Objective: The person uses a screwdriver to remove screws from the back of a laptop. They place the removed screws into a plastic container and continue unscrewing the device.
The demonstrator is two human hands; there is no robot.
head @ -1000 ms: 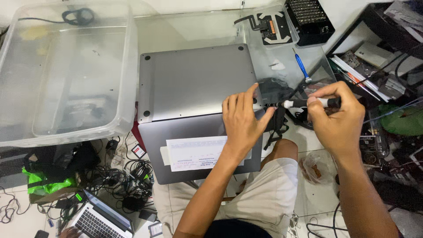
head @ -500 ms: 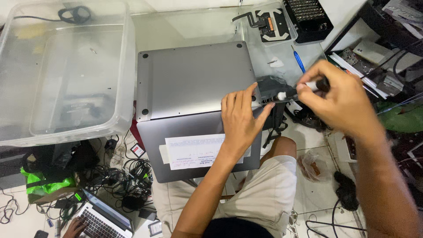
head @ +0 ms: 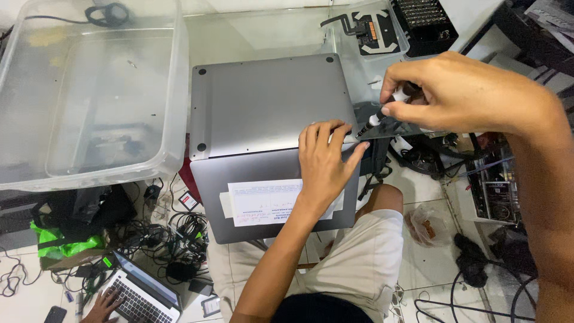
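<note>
Since half a second ago the right hand (head: 463, 93) has been carried a little up and to the right, and the view has been drawn closer; the left hand (head: 326, 158) has stayed where it was. The right hand's fingers are pinched together round the handle of a small screwdriver (head: 382, 112), whose dark tip is angled down towards the near right corner of the upper laptop (head: 263, 104). That laptop (grey, base upward, with dark feet at its corners) is laid on a second laptop (head: 269, 200), to which a white paper label (head: 266, 202) is stuck. The left hand is pressed flat, fingers spread, on that same corner, partly over the label. A clear plastic bin (head: 89, 96) is seen at the left, and a clear tray (head: 368, 36) holding a dark part beyond the laptops. At the lower left, another person's hand (head: 104, 305) is rested on an open laptop (head: 140, 293) among cables.
</note>
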